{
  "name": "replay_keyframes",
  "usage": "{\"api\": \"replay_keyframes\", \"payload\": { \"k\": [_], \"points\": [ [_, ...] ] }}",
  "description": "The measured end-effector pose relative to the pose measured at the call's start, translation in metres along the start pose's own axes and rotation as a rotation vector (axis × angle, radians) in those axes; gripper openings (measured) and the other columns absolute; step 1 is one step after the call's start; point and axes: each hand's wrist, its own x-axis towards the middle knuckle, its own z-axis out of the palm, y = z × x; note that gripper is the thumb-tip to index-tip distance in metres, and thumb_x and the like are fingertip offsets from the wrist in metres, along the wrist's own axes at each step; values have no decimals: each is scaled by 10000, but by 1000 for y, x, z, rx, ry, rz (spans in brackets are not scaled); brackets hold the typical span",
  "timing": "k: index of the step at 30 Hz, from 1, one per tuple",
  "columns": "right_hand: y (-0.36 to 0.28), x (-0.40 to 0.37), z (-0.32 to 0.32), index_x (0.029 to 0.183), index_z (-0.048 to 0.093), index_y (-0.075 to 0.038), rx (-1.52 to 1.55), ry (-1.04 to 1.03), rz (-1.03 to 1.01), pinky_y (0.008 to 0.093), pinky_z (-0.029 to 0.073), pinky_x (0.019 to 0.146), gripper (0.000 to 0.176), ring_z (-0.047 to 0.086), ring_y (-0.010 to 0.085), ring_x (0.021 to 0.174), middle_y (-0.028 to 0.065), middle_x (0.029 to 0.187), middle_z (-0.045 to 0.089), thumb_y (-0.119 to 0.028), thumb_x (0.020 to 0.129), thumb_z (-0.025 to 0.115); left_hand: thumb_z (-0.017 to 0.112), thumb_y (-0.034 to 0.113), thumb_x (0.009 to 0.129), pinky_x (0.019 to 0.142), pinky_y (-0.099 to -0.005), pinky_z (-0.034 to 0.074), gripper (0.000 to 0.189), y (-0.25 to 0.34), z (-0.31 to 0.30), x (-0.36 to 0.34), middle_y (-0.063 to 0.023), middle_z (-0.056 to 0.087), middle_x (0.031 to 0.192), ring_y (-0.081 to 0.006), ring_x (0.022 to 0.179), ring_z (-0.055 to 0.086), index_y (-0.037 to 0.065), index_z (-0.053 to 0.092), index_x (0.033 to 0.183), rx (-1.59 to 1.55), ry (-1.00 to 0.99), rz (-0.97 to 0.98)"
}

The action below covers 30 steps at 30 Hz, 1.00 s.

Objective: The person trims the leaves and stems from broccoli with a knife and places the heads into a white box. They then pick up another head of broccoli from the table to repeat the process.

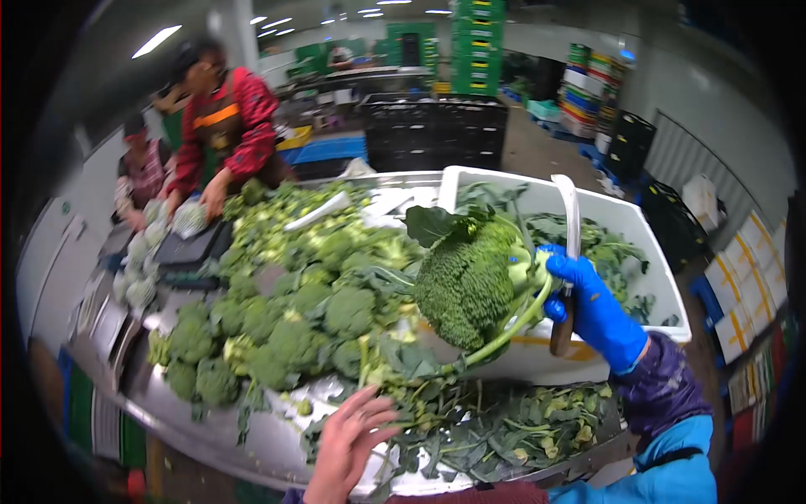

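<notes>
In a blue glove, my right hand [598, 311] is closed around the stem of a large broccoli head [464, 284], lifted over the near side of a white bin. The same hand holds a knife [573, 218], its curved blade pointing up and its brown handle below the fingers. Leaves and a long side stalk hang from the broccoli. My bare left hand [357, 433] is low at the front edge, fingers apart with nothing in them. Loose broccoli leaves [512, 428] lie on the metal table to its right.
Cut broccoli heads [285, 340] and trimmings cover the metal table [180, 416]. The white bin [663, 286] holds more leaves. Across the table at left, one person [239, 126] handles a white-netted head beside a dark scale [189, 248]; another person [143, 172] stands behind. Black crates [432, 134] stand at the back.
</notes>
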Motion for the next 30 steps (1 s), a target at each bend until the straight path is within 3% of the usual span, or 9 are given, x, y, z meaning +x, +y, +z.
{"api": "replay_keyframes", "payload": {
  "k": [5, 7, 10, 12, 15, 17, 20, 25, 30],
  "points": [
    [87, -22, 65, 1069, 531, -72, 306, -157, 229, 212, 355, 428, 331, 456, 102, 487, 13, 706, 510, -311, 841, 549, 565, 511, 791, 958, -700, 219, 697, 12, 22, -14, -173, 235, 1405, -444, 1246, 275, 159, 305, 1333, -641, -217, -104],
    [131, -31, 81, 1128, 500, -88, 355, -259, 336, 230, 349, 430, 352, 464, 113, 499, 5, 665, 455, -306, 854, 537, 519, 362, 860, 967, -644, 275, 608, 5, 3, -13, -116, 250, 1401, -378, 1254, 297, 182, 234, 1366, -621, -103, -87],
    [176, -32, 77, 1316, 388, -108, 205, -348, 424, 217, 377, 460, 501, 513, 113, 574, 93, 1172, 513, -327, 878, 493, 544, 126, 858, 968, -514, 367, 590, -13, -18, -21, -82, 300, 1363, -276, 1213, 374, 196, 250, 1365, -423, 79, 12],
    [168, -38, 88, 1362, 325, -125, 192, -323, 250, 193, 382, 491, 557, 519, 79, 645, 97, 1366, 361, -357, 881, 481, 575, 26, 813, 942, -406, 408, 619, -20, -22, -28, -76, 329, 1327, -234, 1183, 390, 160, 293, 1347, -362, 174, 30],
    [162, -50, 93, 1377, 293, -138, 103, -375, 402, 165, 377, 528, 625, 494, 47, 677, 48, 1212, 486, -345, 849, 555, 558, -41, 787, 771, -273, 459, 598, -34, -33, -32, -74, 355, 1287, -142, 990, 496, 66, 320, 1325, -2, 269, 106],
    [166, -55, 96, 1371, 297, -124, 61, -370, 460, 159, 378, 528, 694, 487, 41, 672, -7, 991, 543, -247, 790, 655, 558, -43, 786, 736, -258, 459, 603, -40, -40, -33, -80, 361, 1282, -131, 947, 504, 69, 317, 1327, -7, 272, 64],
    [181, -59, 98, 1383, 284, -130, 75, -326, 389, 166, 355, 489, 725, 460, 21, 624, -32, 930, 563, -182, 767, 663, 560, -46, 781, 687, -236, 456, 620, -45, -38, -33, -93, 381, 1258, -121, 893, 508, 73, 308, 1335, -32, 273, 47],
    [179, -61, 97, 1380, 293, -129, 98, -324, 355, 162, 349, 493, 730, 459, 16, 638, -15, 1056, 561, -121, 753, 666, 556, -48, 776, 702, -245, 459, 644, -47, -42, -33, -100, 369, 1279, -140, 917, 507, 78, 287, 1348, -23, 222, 64],
    [180, -67, 98, 1366, 296, -57, 158, -312, 238, 265, 433, 834, 717, 512, 121, 961, 44, 1194, 492, -87, 748, 658, 581, -21, 760, 713, -256, 483, 662, -48, -45, -33, -113, 369, 1296, -166, 990, 503, 77, 288, 1346, -11, 184, 77]
  ]
}}
